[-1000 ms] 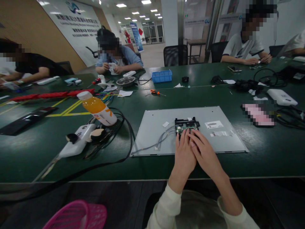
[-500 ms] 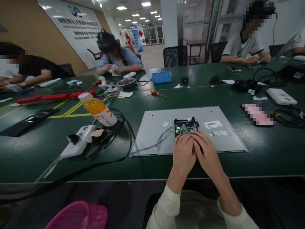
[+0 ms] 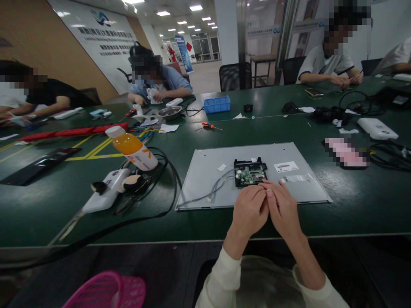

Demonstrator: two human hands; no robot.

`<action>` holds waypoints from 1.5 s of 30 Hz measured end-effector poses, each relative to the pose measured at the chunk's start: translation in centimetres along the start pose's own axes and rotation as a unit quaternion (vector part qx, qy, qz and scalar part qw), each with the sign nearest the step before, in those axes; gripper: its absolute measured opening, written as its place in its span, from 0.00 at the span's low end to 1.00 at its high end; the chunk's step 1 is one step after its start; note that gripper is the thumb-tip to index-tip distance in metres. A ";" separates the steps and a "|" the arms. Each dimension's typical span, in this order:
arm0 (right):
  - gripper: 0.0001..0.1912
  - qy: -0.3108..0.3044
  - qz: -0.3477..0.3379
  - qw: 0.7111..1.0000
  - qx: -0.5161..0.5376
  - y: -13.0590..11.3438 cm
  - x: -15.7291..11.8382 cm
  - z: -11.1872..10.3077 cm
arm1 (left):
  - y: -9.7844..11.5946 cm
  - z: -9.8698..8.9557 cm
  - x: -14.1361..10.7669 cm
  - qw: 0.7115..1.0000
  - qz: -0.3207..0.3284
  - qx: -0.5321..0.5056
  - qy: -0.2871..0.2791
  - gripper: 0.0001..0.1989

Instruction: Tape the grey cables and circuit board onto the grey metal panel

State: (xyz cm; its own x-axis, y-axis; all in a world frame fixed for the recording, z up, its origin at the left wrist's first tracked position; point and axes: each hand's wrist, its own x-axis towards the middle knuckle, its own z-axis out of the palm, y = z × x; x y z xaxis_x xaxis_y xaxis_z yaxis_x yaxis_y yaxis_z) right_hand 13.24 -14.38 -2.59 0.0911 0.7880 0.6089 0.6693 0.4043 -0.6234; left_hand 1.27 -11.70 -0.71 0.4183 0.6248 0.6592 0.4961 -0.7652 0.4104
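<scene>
A flat grey panel (image 3: 221, 154) lies on the green table, with a green circuit board in a black frame (image 3: 250, 173) on it. Grey-blue cables (image 3: 218, 186) run from the board's left side to the panel's lower left. My left hand (image 3: 250, 209) is closed just below the board, its fingers bent together. Beside it, touching at the fingertips, my right hand (image 3: 284, 207) is closed too, at the board's lower right. Whatever the fingertips pinch is too small or too hidden to make out.
An orange drink bottle (image 3: 135, 149) leans over a white power bank (image 3: 107, 190) at left. Beyond the panel are a screwdriver (image 3: 208, 125) and a blue basket (image 3: 217, 104). A pink phone (image 3: 346, 152) lies right. Other people sit across the table.
Both my hands have drawn back slightly toward me, off the board's lower edge, so more of the green board shows. My fingertips have come together.
</scene>
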 end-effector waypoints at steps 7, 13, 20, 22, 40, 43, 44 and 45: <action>0.11 0.023 0.042 0.996 -0.069 0.2 0.2 0.3 | -1.0 -2.0 1.1 0.982 -0.120 -0.122 0.085 0.09; 0.21 0.005 0.030 0.990 -0.137 -0.2 0.0 0.3 | -2.8 -4.6 2.3 0.972 -0.178 -0.085 0.130 0.09; 0.21 -0.035 0.014 0.982 -0.186 -0.2 -0.3 0.5 | -6.3 -8.0 6.7 0.984 -0.173 0.012 0.038 0.09; 0.22 -0.035 0.011 0.981 -0.189 -0.2 -0.4 0.5 | -7.9 -8.3 7.8 0.984 -0.171 0.049 0.005 0.09; 0.21 -0.074 0.010 0.981 -0.180 -0.3 -0.1 0.4 | -14.7 -5.3 5.8 0.931 -0.255 0.172 -0.195 0.07; 0.21 -0.078 0.009 0.982 -0.174 -0.2 -0.2 0.4 | -14.7 -5.2 5.9 0.930 -0.257 0.163 -0.204 0.05; 0.21 -0.078 0.010 0.982 -0.172 -0.2 -0.2 0.4 | -14.7 -5.2 6.0 0.931 -0.257 0.160 -0.205 0.05; 0.21 -0.080 0.010 0.982 -0.169 -0.2 -0.2 0.4 | -14.8 -5.1 6.0 0.931 -0.258 0.157 -0.205 0.05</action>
State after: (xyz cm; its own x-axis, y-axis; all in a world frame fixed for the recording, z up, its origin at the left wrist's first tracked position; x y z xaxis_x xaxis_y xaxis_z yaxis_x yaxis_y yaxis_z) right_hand 12.73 -14.45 -2.80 0.0085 0.8678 0.4969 0.8779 0.2315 -0.4192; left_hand -7.45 2.52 0.40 0.2859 0.9526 0.1041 0.8826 -0.3041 0.3584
